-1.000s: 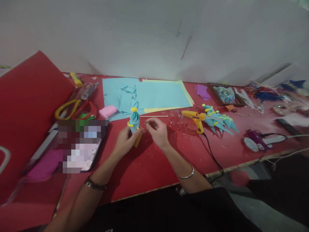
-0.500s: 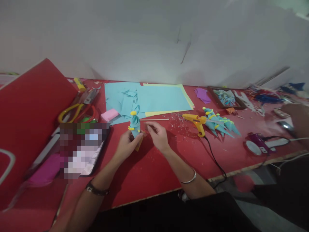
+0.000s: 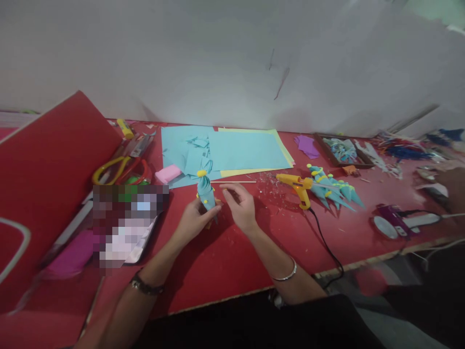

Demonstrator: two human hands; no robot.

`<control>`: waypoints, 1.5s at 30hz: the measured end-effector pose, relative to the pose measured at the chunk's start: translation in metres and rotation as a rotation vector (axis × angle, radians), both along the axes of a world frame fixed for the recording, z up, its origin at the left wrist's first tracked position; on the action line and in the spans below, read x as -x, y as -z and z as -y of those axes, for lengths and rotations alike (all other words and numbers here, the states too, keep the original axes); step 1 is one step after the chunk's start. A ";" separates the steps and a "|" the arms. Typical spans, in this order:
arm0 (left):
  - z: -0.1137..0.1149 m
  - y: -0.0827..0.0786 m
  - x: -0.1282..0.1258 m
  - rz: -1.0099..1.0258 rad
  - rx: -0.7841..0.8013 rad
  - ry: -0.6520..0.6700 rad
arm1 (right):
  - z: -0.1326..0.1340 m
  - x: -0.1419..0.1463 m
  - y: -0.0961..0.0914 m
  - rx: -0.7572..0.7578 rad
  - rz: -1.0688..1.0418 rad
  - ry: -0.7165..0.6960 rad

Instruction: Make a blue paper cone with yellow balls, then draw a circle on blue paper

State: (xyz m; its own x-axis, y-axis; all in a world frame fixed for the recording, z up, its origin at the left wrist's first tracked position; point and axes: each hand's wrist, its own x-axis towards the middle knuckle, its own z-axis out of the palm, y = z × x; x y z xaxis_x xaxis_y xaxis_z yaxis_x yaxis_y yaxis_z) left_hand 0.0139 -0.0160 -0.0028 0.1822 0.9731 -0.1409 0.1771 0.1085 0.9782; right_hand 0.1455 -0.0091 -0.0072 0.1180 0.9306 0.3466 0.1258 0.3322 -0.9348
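Left of the glue gun point(image 3: 296, 185), cone point(image 3: 206, 191): blue paper, held upright just above the table point(image 3: 225, 257), point down, a yellow ball on top and yellow dots on its side.
Left hand point(image 3: 194, 223): closed around the cone's lower part, thumb and fingers pinching it; further from the glue gun than the cone is.
Right hand point(image 3: 240, 206): between the cone and the glue gun, palm down, fingers half curled and reaching toward the cone, tips just beside it; I cannot tell whether they pinch anything.
Wrists: a dark band point(image 3: 145, 286) on the left, a silver bangle point(image 3: 285, 276) on the right, both nearer the table edge than the glue gun.
Stick point(image 3: 238, 182): thin, wooden, flat on the table, left of the glue gun's nozzle, just behind the right hand.
Blue sheet point(image 3: 247, 150): behind and left of the glue gun, lying on a yellow sheet point(image 3: 286, 155), with blue scraps on its far side from the gun.
Cone pile point(image 3: 336, 186): more blue cones with yellow trim, lying touching the glue gun's right side.
Cord point(image 3: 327, 247): black, runs from the glue gun's handle to the table edge.
Tray point(image 3: 341, 150): behind and right of the glue gun, holding blue bits.
Scissors point(image 3: 109, 167): yellow-handled, far left of the glue gun, beyond the cone.
Pink block point(image 3: 167, 173): left of the glue gun, between the scissors and the cone.
Red board point(image 3: 51, 165): propped at a slant, furthest left of the glue gun.
Another person's hand point(image 3: 452, 182): far right of the glue gun, blurred.
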 end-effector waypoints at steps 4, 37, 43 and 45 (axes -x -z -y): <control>0.000 0.004 0.000 -0.003 0.000 0.048 | 0.001 0.001 0.001 0.000 -0.013 -0.010; 0.002 0.005 0.001 0.016 -0.125 0.185 | 0.009 0.001 -0.010 -0.197 0.195 0.051; 0.002 0.005 0.001 0.016 -0.130 0.184 | 0.010 0.001 -0.010 -0.150 0.218 0.055; 0.002 0.006 0.001 0.000 -0.121 0.177 | 0.010 0.001 -0.010 -0.166 0.218 0.054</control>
State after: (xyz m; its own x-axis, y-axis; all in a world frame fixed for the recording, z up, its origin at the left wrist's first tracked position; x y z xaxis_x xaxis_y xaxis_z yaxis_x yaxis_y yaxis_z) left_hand 0.0133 -0.0184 -0.0084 0.3522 0.9356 -0.0253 0.1827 -0.0423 0.9823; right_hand 0.1444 -0.0193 0.0030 0.0717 0.8535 0.5162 0.3395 0.4658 -0.8172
